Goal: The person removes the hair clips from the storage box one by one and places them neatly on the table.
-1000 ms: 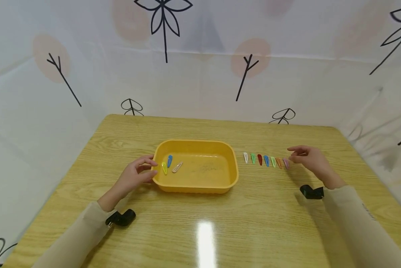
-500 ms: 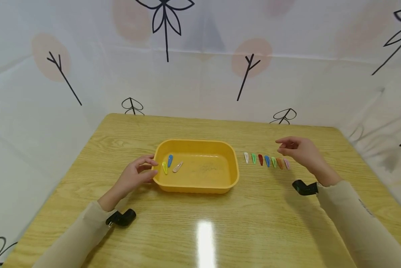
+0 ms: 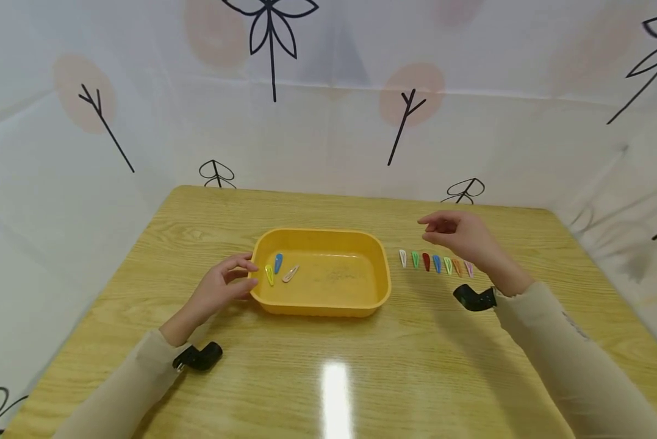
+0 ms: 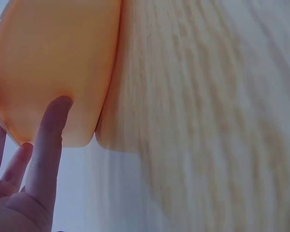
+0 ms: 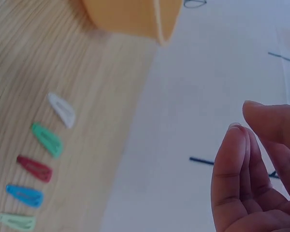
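My left hand rests its fingertips on the left end of a yellow plastic tray. In the left wrist view a fingertip touches the tray's outer wall. Inside, toward the left, lie a yellow snap hair clip, a blue one and a beige one. My right hand hovers over a row of several clips, thumb and fingertips apart, nothing between them. From left the row runs white, green, dark red, blue, light green, orange and pink.
The wood-grain table carries tray and clips. A white patterned cloth hangs behind its far edge. Each wrist wears a black camera, one on the left and one on the right.
My right hand has moved left and farther back, from beside the pink clip to above the middle of the row. The left hand, tray and clips stay in place.
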Demonstrator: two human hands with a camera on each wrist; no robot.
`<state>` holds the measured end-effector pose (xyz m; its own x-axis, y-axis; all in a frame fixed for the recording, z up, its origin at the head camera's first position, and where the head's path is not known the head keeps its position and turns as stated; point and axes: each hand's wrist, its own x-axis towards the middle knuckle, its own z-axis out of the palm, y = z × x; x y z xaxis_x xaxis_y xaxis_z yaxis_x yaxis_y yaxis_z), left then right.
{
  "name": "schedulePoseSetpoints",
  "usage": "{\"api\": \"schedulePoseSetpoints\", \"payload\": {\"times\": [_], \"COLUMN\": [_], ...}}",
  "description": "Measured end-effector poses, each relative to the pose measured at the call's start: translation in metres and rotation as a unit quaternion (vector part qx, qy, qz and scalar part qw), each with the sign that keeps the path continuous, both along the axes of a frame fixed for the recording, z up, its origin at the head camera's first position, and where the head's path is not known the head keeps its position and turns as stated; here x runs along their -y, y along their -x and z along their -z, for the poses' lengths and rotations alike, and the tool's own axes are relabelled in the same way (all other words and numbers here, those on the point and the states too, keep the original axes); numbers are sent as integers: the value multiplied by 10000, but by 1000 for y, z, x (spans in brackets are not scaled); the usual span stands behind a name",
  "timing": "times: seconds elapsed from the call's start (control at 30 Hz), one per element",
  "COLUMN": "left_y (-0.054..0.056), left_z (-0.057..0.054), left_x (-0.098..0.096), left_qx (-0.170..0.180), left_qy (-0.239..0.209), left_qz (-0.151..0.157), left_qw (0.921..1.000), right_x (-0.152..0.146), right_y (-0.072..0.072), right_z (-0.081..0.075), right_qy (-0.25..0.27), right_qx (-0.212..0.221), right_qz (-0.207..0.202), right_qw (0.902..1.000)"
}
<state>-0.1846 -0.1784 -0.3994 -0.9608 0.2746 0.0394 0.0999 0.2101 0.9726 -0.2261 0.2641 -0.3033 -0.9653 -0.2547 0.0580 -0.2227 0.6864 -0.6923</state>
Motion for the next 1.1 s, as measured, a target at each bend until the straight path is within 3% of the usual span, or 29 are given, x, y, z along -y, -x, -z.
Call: {"api": "schedulePoseSetpoints", "payload": {"times": [0.63, 1.1], "left_y": [0, 1], "left_z": [0, 1], "left_x": [-1, -2], "left_qx": [1, -49], "left_qy": [-59, 30], "left_qz": [28, 4], "left_qw": [10000, 10000], "right_x": [71, 112], "right_y": [15, 27], "right_z": [-2, 13], "right_qy": [384, 749], "right_qx": [-138, -103], "right_qz": [-833, -1603], "right_qw": [9957, 9842]}}
